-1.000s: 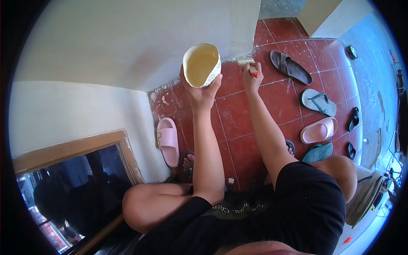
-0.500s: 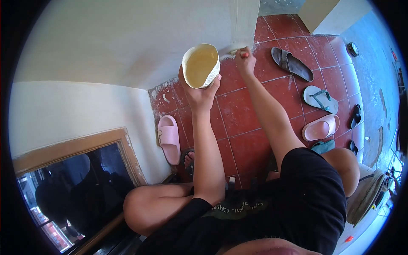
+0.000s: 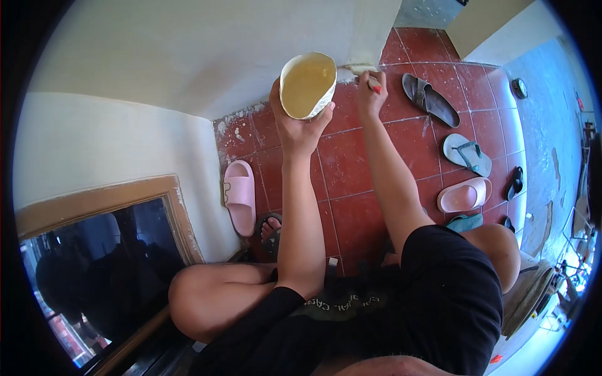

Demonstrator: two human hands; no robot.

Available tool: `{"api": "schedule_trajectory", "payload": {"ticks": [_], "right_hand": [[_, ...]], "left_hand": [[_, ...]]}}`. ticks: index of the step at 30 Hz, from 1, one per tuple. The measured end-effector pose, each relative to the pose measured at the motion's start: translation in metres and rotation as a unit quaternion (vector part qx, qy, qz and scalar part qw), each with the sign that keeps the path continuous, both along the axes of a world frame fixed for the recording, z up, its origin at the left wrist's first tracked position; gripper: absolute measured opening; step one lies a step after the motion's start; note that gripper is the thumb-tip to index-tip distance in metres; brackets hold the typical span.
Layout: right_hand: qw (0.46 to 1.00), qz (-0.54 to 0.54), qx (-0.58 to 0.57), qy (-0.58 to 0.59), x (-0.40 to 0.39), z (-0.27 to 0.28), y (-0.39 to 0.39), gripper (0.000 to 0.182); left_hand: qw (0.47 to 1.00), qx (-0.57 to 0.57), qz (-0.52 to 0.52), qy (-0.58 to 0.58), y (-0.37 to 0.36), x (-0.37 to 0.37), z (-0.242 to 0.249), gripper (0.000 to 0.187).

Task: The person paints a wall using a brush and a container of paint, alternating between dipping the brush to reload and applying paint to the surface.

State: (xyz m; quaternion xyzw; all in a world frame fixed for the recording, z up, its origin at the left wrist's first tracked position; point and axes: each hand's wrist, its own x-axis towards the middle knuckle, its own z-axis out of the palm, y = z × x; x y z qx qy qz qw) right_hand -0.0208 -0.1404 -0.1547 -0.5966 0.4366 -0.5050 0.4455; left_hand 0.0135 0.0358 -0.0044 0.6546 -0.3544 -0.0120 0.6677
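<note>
My left hand [image 3: 298, 133] is wrapped round a white cup [image 3: 326, 103] with a wavy rim. A yellowish layer of paint [image 3: 307, 81] shows inside it. Fingers closed, my right hand [image 3: 371, 97] grips a paintbrush [image 3: 375, 86] whose handle end is red. The brush's pale bristles lie at the foot of the cream wall [image 3: 301, 31], close to where it meets the red tiles. Most of the handle is hidden by my fingers.
White specks spot the red tiled floor [image 3: 351, 156]. A brown sandal [image 3: 433, 100], a flip-flop [image 3: 467, 155] and a pink slide [image 3: 465, 195] lie on the right. Another pink slide [image 3: 239, 197] is by the left wall, near a wood-framed dark pane [image 3: 113, 250].
The view has shifted slightly. My right hand has turned and the brush has moved a little right along the wall's base. The cup stays in my left hand, slightly higher in view.
</note>
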Motion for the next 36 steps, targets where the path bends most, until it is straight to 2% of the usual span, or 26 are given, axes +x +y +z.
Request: {"api": "schedule_trajectory", "payload": {"ticks": [1,2,3,5,6,7,9,10,11,13,14,15,17,19,20,23,25,26,28,31,32,34,35,36], "right_hand": [[0.999,-0.011,0.009,-0.037,-0.006,0.006,0.004,0.013],[0.998,-0.027,0.056,0.000,-0.011,0.012,0.008,0.012],[0.998,-0.027,0.054,-0.001,-0.010,0.006,0.005,0.012],[0.984,-0.058,0.009,0.166,-0.010,-0.023,-0.002,0.011],[0.992,-0.031,-0.024,0.118,-0.007,-0.024,-0.005,0.014],[0.992,-0.033,-0.024,0.118,-0.006,-0.023,-0.012,0.014],[0.999,0.014,0.036,-0.003,-0.005,-0.014,-0.024,0.013],[1.000,0.004,0.008,0.004,-0.018,0.024,-0.009,0.012],[1.000,0.008,0.004,0.004,-0.017,0.017,-0.012,0.012],[0.996,-0.058,0.025,0.066,-0.018,-0.009,-0.018,0.012],[0.993,-0.069,-0.038,0.086,-0.016,-0.020,-0.019,0.013],[0.995,-0.036,-0.029,0.087,-0.013,-0.029,-0.023,0.013],[0.993,0.003,-0.011,0.121,-0.011,-0.006,-0.028,0.013],[0.996,-0.016,-0.003,0.090,-0.024,0.006,-0.026,0.014],[0.998,-0.029,-0.002,0.056,-0.027,0.014,-0.028,0.015],[0.990,-0.089,0.011,0.111,-0.021,-0.013,-0.030,0.016],[0.990,-0.072,0.014,0.121,-0.010,-0.009,-0.036,0.018],[0.991,-0.061,0.012,0.118,-0.004,-0.006,-0.044,0.015],[0.996,-0.035,0.040,0.077,-0.009,0.009,-0.049,0.012],[0.999,-0.051,-0.003,0.015,-0.020,0.022,-0.038,0.012],[0.992,-0.079,-0.059,0.074,-0.020,0.026,-0.033,0.011],[0.990,-0.050,-0.056,0.117,-0.008,0.003,-0.034,0.014],[0.987,-0.031,-0.044,0.153,-0.003,-0.001,-0.035,0.014],[0.991,-0.036,-0.030,0.124,-0.005,0.002,-0.040,0.012]], "left_hand": [[1.000,-0.003,0.004,0.000,0.001,0.001,-0.001,0.086],[1.000,-0.004,0.000,0.014,0.001,0.003,-0.002,0.086],[1.000,-0.006,-0.005,0.027,0.001,0.003,-0.004,0.086],[1.000,-0.004,-0.014,0.027,0.000,0.003,-0.012,0.086],[0.999,-0.003,-0.020,0.029,-0.001,0.002,-0.009,0.086],[0.999,-0.002,-0.021,0.029,-0.003,-0.001,-0.008,0.086],[0.998,-0.015,-0.020,0.049,-0.003,-0.008,-0.005,0.086],[1.000,0.010,-0.002,-0.008,-0.002,-0.005,-0.005,0.085],[1.000,0.006,0.003,-0.008,-0.002,-0.004,-0.006,0.085],[0.997,-0.030,-0.036,0.061,-0.004,-0.003,-0.005,0.084],[0.997,-0.030,-0.039,0.061,-0.004,-0.003,-0.006,0.084],[0.997,-0.022,-0.041,0.066,-0.004,-0.003,-0.009,0.084],[0.996,-0.009,-0.052,0.070,-0.003,-0.003,-0.012,0.084],[0.999,0.033,-0.025,-0.011,-0.001,-0.005,-0.012,0.083],[0.999,0.031,-0.030,-0.012,-0.001,-0.003,-0.013,0.083],[0.999,-0.002,-0.041,0.026,-0.003,-0.001,-0.015,0.085],[0.988,-0.019,-0.076,0.130,-0.003,-0.006,-0.010,0.085],[0.989,-0.019,-0.074,0.129,-0.005,-0.005,-0.012,0.085],[0.998,0.051,-0.035,0.017,-0.002,-0.005,-0.021,0.086],[0.998,0.052,-0.033,-0.013,-0.006,-0.001,-0.020,0.086],[0.998,0.048,-0.032,-0.015,-0.007,-0.003,-0.019,0.086],[0.988,-0.018,-0.067,0.134,-0.011,-0.012,-0.014,0.087],[0.989,-0.019,-0.070,0.131,-0.013,-0.013,-0.015,0.087],[0.996,-0.010,-0.056,0.073,-0.015,-0.013,-0.018,0.087]]}}
